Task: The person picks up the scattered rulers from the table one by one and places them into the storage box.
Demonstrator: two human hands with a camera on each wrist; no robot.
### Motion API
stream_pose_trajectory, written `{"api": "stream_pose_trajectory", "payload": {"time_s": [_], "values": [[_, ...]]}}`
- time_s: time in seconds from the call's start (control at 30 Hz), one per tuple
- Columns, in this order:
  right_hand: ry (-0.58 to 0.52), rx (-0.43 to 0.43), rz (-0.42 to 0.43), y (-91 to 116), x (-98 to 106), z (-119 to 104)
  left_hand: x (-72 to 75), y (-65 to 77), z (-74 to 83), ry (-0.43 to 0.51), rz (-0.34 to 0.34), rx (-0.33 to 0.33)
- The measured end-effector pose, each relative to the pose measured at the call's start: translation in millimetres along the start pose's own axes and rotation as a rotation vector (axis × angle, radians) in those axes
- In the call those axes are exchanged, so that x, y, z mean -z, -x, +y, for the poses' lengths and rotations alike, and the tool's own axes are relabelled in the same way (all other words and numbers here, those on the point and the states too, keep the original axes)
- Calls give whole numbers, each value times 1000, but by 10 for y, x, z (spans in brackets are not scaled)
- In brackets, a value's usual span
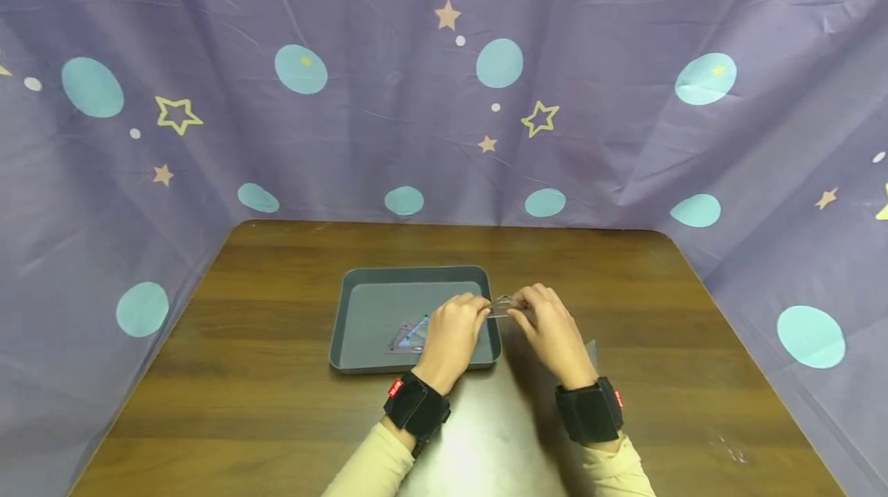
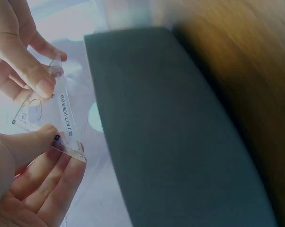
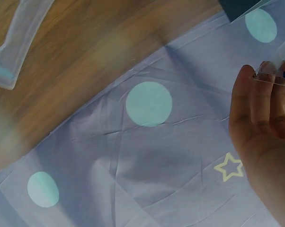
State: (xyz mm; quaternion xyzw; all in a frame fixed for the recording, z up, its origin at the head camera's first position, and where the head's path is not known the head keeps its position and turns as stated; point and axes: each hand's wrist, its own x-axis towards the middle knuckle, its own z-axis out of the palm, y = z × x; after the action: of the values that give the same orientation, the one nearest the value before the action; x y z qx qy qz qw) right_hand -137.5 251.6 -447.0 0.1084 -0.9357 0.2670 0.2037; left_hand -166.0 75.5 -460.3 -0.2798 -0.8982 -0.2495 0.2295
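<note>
A clear plastic set square [image 2: 64,113] with a printed scale and dark lettering is held up over the right edge of the grey tray [image 1: 375,275]. My left hand [image 1: 452,334] pinches one end of it between thumb and fingers. At the opposite end, my right hand [image 1: 551,331] grips it the same way. Inside the tray, partly hidden behind my left hand, lie clear and bluish drawing pieces [image 1: 405,338], at least one triangular. In the right wrist view, only part of the held set square shows at the fingertips.
Beside my right wrist, a translucent plastic piece [image 3: 24,42] lies on the wooden table [image 1: 264,374]. Another small clear item [image 1: 728,449] is at the table's front right; its kind is unclear. A patterned purple curtain [image 1: 388,135] surrounds the table's back and sides.
</note>
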Motion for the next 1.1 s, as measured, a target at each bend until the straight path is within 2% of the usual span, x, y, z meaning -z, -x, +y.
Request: {"api": "stream_pose_trajectory", "payload": {"time_s": [0.37,0.63,0.93,1.1], "values": [[-22,53,-1,-93,-204,-190,156,119,-261,-4,37,57],[8,113,14,-185,-344,-333,233,218,-414,12,53,105],[7,85,-70,-227,-434,-429,277,282,-526,-12,34,139],[1,80,-95,-196,-516,-441,253,344,-574,-3,42,153]]}}
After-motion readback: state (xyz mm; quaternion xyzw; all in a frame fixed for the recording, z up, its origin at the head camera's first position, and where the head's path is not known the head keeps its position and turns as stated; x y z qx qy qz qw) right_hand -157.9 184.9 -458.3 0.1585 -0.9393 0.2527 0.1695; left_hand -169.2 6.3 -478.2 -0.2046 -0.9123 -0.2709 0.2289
